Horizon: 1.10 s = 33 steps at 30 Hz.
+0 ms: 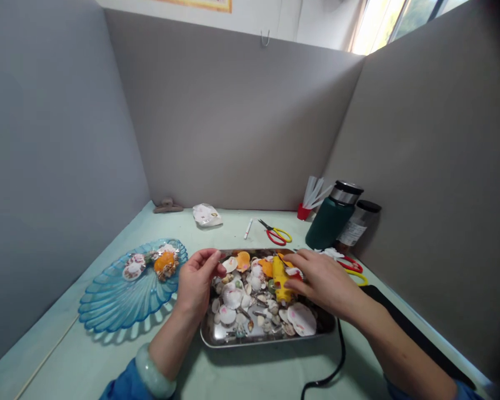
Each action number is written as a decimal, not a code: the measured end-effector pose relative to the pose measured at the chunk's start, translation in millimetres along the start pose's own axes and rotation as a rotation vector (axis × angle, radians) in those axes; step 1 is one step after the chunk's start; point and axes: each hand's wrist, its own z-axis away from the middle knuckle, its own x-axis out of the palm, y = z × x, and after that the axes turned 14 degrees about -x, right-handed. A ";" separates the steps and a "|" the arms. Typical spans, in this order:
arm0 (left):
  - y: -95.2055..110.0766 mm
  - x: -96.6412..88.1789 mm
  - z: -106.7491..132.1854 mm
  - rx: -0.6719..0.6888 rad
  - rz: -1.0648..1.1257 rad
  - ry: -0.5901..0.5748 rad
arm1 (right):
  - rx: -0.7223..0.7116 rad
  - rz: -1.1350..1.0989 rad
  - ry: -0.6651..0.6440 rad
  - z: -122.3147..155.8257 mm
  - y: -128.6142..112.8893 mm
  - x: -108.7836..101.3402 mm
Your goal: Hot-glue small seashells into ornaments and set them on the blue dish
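Pale green, the bench (183,225) carries a see-through blue scalloped plate (120,305) on the left, with two shell clusters on it, and just beside that a metal tray (220,334). A dark green bottle (331,222) is beyond the tray's right end. The right hand (320,278) reaches over the tray, its grip holding a yellow tool (278,275). At the left rim hangs the left hand (195,278), its grip narrow; whether anything is pinched there cannot be told. White and orange shells (232,296) lie heaped in the tray.
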 end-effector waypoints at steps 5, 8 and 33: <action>0.4 0.5 1.1 0.006 -0.014 -0.002 | -0.228 -0.017 -0.056 -32.8 -49.4 12.1; 0.9 1.4 0.7 0.009 -0.023 -0.001 | -0.301 -0.007 -0.119 -50.4 -72.0 28.4; 1.8 1.5 0.8 0.006 0.014 0.018 | -0.477 -0.109 -0.224 -75.6 -61.9 16.8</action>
